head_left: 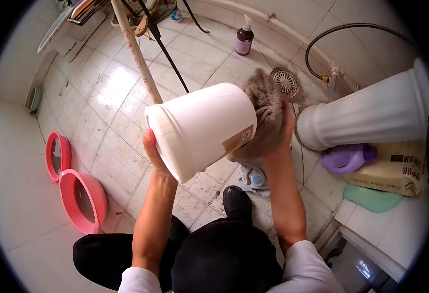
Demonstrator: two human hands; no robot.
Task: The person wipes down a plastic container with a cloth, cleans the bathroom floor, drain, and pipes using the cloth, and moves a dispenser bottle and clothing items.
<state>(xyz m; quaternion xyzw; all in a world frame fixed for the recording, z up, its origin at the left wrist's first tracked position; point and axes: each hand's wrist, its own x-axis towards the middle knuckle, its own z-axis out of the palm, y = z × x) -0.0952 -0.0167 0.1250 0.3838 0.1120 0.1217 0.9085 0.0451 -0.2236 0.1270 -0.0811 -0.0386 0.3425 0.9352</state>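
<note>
Bucket [207,124] btwn both hands, brown cloth [263,117] at one end

Head view: white bucket tilted on its side, ctr of frame, above tiled floor [200,53]. Rimmed end faces left of frame; label low on its right part. L hand [157,158] has it at rimmed end: thumb on rim, other fingers out of sight behind, grip closed on bucket. R hand [286,129] holds cloth against opp. end; fingers mostly hidden by cloth, can't tell how far bent. Lower ctr: black shoe [237,202], grey cloth [252,179] on floor just beside. Left of frame: 2 pink basins w/ dark contents, smaller one [64,151] just above larger one [97,195]. Upper ctr: pump bottle [244,40]. Right: drain [286,82], white pedestal [366,112], purple jug [339,161] next to bag [395,171].
</note>
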